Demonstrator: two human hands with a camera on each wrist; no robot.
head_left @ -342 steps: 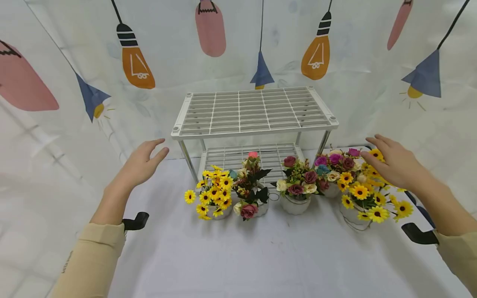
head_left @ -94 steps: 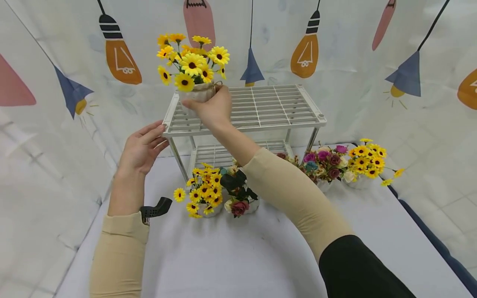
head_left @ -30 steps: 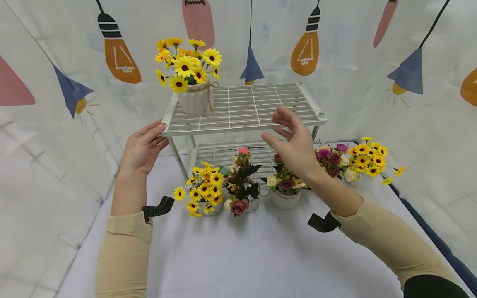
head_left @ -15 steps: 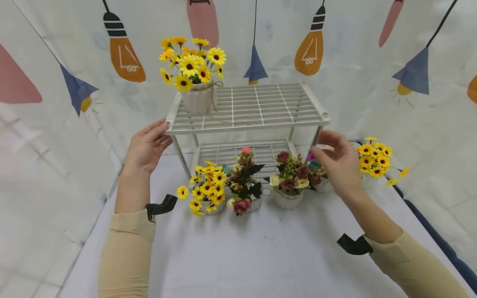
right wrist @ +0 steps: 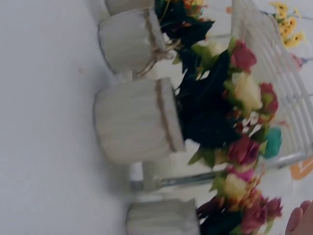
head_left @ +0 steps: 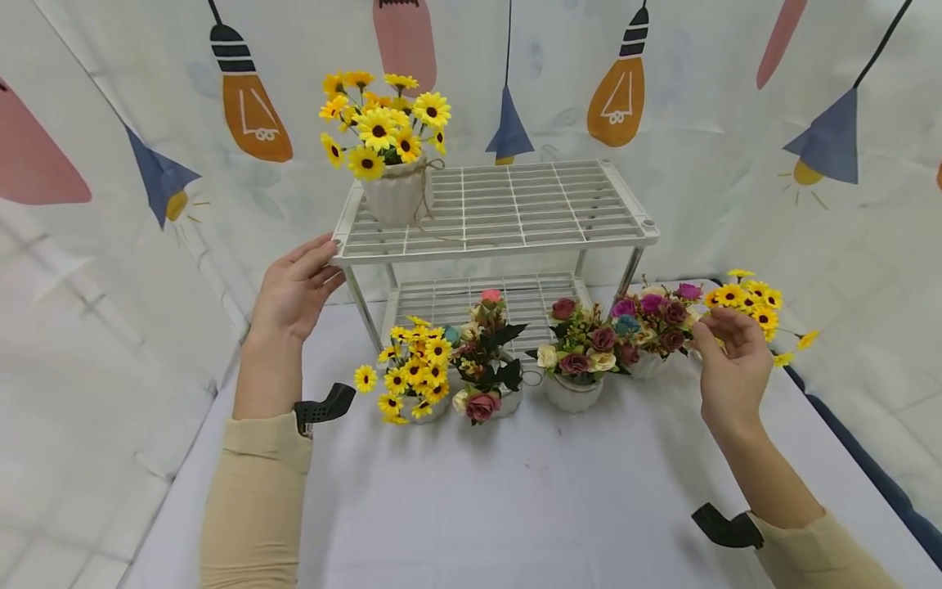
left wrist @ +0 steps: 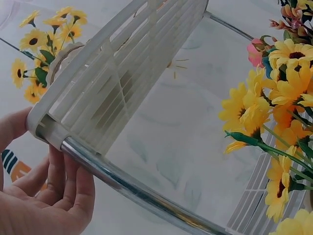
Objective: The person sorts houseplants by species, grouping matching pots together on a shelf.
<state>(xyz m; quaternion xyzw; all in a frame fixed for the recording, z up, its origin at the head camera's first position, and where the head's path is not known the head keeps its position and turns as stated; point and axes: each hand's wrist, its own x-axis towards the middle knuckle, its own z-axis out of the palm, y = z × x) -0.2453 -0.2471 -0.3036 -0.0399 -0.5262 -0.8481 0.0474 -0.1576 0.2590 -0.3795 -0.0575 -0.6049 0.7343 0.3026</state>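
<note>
My left hand [head_left: 294, 286] holds the front left corner of a white two-tier wire shelf [head_left: 515, 204], thumb on the top tier and fingers below it in the left wrist view. On that tier's left end stands a white pot of yellow daisies [head_left: 397, 196] with twine round it. My right hand [head_left: 736, 364], fingers loosely bent and holding nothing visible, is at the right beside a pot of purple and red roses [head_left: 651, 364]. Another pot of yellow daisies [head_left: 746, 298] is partly hidden behind it. Only fingertips of this hand show in the right wrist view.
On the white table [head_left: 486, 507], in front of the lower tier [head_left: 441, 298], stand a pot of small yellow daisies [head_left: 415, 372], a dark-leaved rose pot [head_left: 482, 401] and a red and cream rose pot [head_left: 574, 393]. A printed curtain [head_left: 692, 164] hangs behind.
The twine-tied daisy pot went from the table's right side to the shelf top in my right hand, which then let go and moved right and down. My left hand came to the shelf corner.
</note>
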